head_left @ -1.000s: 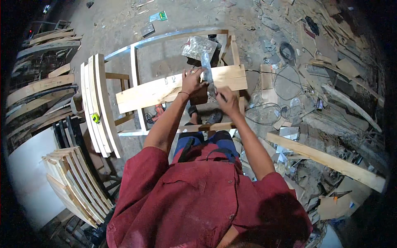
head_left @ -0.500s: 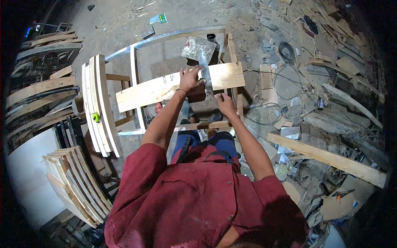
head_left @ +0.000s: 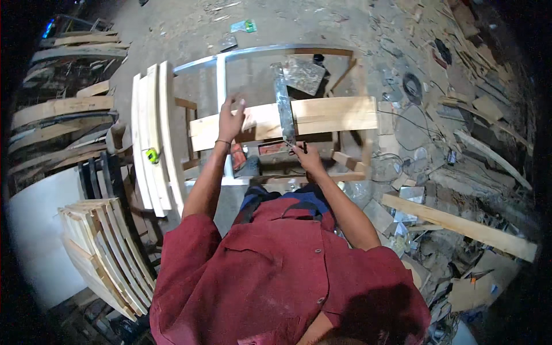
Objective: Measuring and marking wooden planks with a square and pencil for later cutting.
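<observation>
A pale plank (head_left: 334, 112) lies across a rectangular wood-and-metal frame (head_left: 221, 86). A grey metal straight bar (head_left: 284, 103) crosses the plank, tilted slightly from vertical. My left hand (head_left: 232, 119) is raised at the plank's left half, fingers apart, holding nothing, slightly blurred. My right hand (head_left: 308, 156) is at the bar's near end, below the plank, closed on what looks like a thin dark marker, its fingertips beside the metal.
Boards (head_left: 166, 132) with a yellow tape measure (head_left: 152, 154) rest left. Stacked panels (head_left: 100, 253) stand lower left. A speckled slab (head_left: 305, 75) sits inside the frame. A long board (head_left: 460, 224), cables (head_left: 411, 87) and scraps lie right; a red tool (head_left: 238, 155) is under the plank.
My left hand has left the bar and moved left. The bar's near end has shifted toward me, with my right hand lower. The view has shifted, moving the frame rightward in the picture.
</observation>
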A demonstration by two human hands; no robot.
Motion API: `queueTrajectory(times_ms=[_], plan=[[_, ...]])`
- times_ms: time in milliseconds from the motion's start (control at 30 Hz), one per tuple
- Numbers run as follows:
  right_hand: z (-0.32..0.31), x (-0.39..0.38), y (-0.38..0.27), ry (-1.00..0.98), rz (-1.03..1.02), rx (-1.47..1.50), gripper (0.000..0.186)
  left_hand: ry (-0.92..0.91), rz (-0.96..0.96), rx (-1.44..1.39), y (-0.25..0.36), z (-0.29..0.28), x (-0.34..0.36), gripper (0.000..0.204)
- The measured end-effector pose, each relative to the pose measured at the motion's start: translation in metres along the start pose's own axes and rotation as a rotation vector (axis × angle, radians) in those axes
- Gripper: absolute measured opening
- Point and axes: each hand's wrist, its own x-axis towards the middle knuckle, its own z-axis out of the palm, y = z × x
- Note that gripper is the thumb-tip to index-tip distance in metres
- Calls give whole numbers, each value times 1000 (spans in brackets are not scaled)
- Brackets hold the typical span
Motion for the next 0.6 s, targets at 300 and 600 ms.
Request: queueTrajectory(times_ms=[300,600], plan=[[242,-5,-11,-86,96,-29,25,62,-171,-70,-186,-197,-25,44],[349,8,11,13,78,-36,21,-176,-84,90,-203,-194,-23,57]])
